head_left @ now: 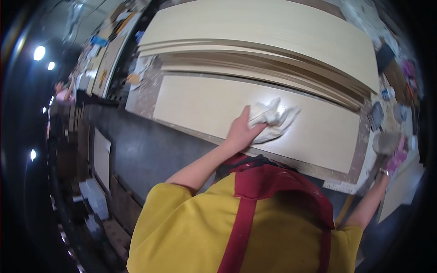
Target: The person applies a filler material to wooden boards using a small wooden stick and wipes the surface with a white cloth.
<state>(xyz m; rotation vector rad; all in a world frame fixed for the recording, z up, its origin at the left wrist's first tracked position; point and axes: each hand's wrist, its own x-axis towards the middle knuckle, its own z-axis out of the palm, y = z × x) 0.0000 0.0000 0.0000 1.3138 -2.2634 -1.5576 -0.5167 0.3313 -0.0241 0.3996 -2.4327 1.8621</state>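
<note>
My bare left hand (243,132) is closed round a crumpled white cloth (268,120). The cloth lies on a long pale board (195,98) with a smooth, shiny face. At the far right, my right hand (397,160) wears a pink-purple glove, with a band at the wrist. Its fingers appear closed at the edge of a grey rounded object (387,143), whose kind I cannot make out. Behind the board under the cloth, more pale boards (259,27) are stacked, their edges slightly fanned.
The boards rest on a worn, speckled workbench (144,98). Small containers, including a white one with a blue label (388,93), stand at its right end. Pale panels (400,189) lean below there. Another person (66,92) is at the far left, near a cluttered bench (107,59).
</note>
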